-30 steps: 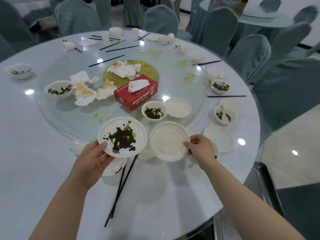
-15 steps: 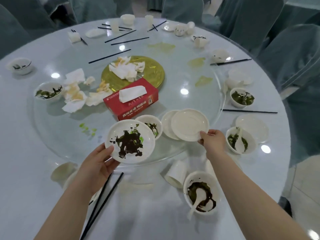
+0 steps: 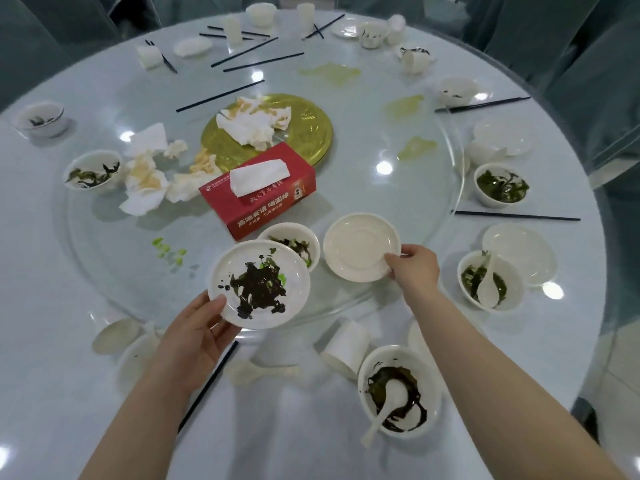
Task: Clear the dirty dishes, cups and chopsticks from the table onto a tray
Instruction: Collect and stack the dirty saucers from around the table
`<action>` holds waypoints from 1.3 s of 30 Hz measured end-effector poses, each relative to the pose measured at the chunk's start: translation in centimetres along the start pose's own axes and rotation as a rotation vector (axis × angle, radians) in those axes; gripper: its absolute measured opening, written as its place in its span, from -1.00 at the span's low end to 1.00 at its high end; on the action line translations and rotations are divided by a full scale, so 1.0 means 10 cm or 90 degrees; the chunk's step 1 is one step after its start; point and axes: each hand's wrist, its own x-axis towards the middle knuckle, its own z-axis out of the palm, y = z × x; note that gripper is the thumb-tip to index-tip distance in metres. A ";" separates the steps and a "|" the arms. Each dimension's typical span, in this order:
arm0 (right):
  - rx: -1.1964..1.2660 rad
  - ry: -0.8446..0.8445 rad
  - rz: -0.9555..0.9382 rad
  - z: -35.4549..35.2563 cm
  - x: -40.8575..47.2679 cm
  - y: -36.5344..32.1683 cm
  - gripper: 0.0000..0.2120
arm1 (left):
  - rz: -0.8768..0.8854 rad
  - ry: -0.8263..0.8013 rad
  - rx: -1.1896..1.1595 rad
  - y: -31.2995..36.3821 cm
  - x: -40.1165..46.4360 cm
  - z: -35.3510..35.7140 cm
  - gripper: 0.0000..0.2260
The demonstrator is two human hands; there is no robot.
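My left hand [image 3: 194, 337] grips the near rim of a white plate [image 3: 259, 284] smeared with dark sauce, held above the table's near side. My right hand [image 3: 414, 266] pinches the right rim of a clean white plate [image 3: 360, 245] that covers another plate on the glass turntable [image 3: 346, 306]. A small bowl [image 3: 294, 240] with greens stands between the two plates. Near me are a bowl with a spoon [image 3: 398, 393], a tipped cup [image 3: 346, 348], a loose spoon [image 3: 259, 372] and black chopsticks [image 3: 207, 386].
A red tissue box [image 3: 263, 188] and crumpled napkins [image 3: 149, 181] lie on the turntable by a gold disc [image 3: 304, 126]. More bowls [image 3: 502, 183], plates [image 3: 519, 252], cups and chopsticks [image 3: 516, 215] ring the round table. Covered chairs stand behind.
My right hand carried the clean plate forward onto the plate on the turntable. My left hand raised the sauce-smeared plate a little. The view shifted closer over the table.
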 end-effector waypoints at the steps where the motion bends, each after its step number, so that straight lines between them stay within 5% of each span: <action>1: 0.031 0.004 0.012 -0.07 -0.03 0.03 -0.94 | -0.002 -0.008 0.001 -0.01 -0.01 0.03 -0.81; 7: 0.204 0.025 0.046 -0.71 -0.41 0.38 -0.73 | -0.033 -0.067 0.005 -0.13 -0.07 0.22 -0.82; 14: 0.237 0.137 0.125 -1.27 -0.96 1.09 -0.85 | -0.054 -0.135 0.035 -0.31 -0.15 0.38 -0.80; 20: -0.047 0.171 0.099 -1.29 -1.14 1.43 -0.70 | -0.074 -0.167 0.062 -0.44 -0.22 0.42 -0.72; 25: -0.116 0.136 0.076 -1.27 -1.15 1.46 -0.49 | -0.063 -0.179 0.062 -0.49 -0.30 0.37 -0.67; 30: 0.114 0.160 0.229 -1.33 -1.13 1.43 -0.92 | -0.060 -0.185 0.054 -0.51 -0.41 0.28 -0.66; 39: 0.384 0.199 0.224 -1.47 -1.89 1.44 -0.87 | -0.058 -0.269 0.074 -0.55 -0.72 0.01 -0.74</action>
